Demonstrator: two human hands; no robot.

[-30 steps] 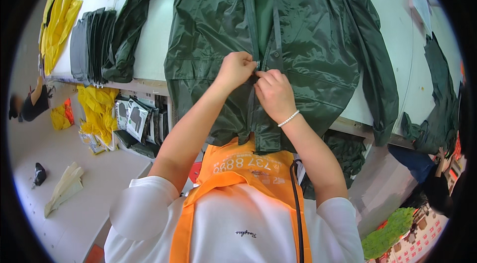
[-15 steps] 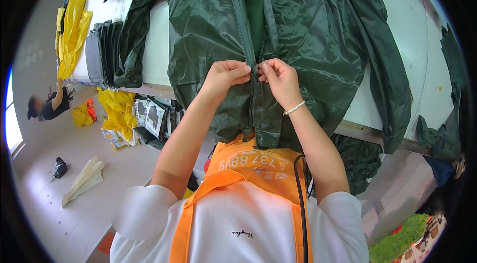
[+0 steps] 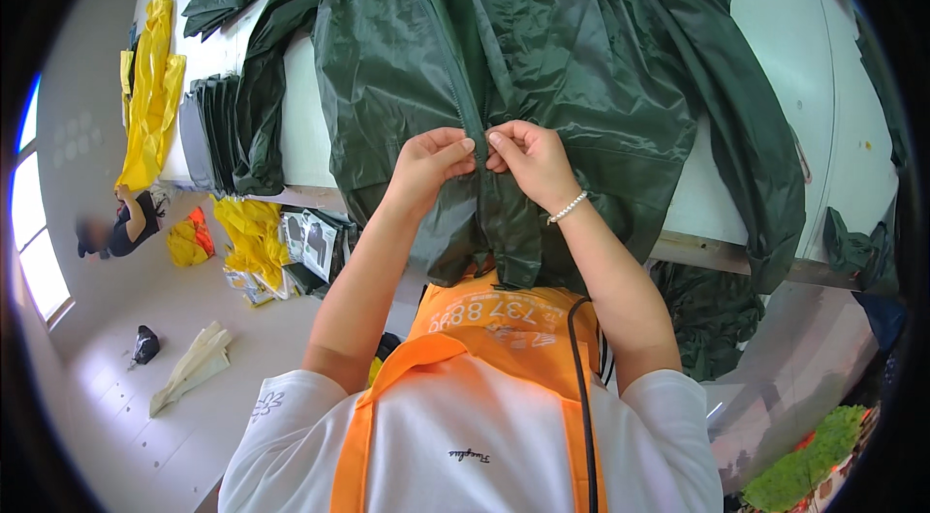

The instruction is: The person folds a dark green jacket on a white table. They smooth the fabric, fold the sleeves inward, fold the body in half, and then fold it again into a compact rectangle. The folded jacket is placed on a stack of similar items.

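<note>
A dark green, shiny rain jacket [image 3: 581, 77] lies open at the front on the white table, its lower edge hanging over toward my apron. My left hand [image 3: 431, 167] pinches the left front edge beside the zipper [image 3: 438, 48], thumb against fingers. Close by, my right hand [image 3: 536, 166], with a beaded bracelet at the wrist, pinches the right front edge. The fingertips of both hands nearly meet at the lower part of the zipper. Whatever small zipper parts lie between them are hidden by the fingers. Above the hands the zipper's two sides spread apart.
Folded dark green garments [image 3: 215, 130] stand stacked at the left of the white table [image 3: 300, 116], with a yellow garment [image 3: 153, 96] beyond. Yellow pieces [image 3: 250, 240] and packaged goods [image 3: 315, 244] sit below the table edge. Another person [image 3: 124, 225] is at far left.
The view has shifted slightly, so the things at left appear lower and farther right. Both hands still pinch the jacket's front edges, a little farther left in the picture.
</note>
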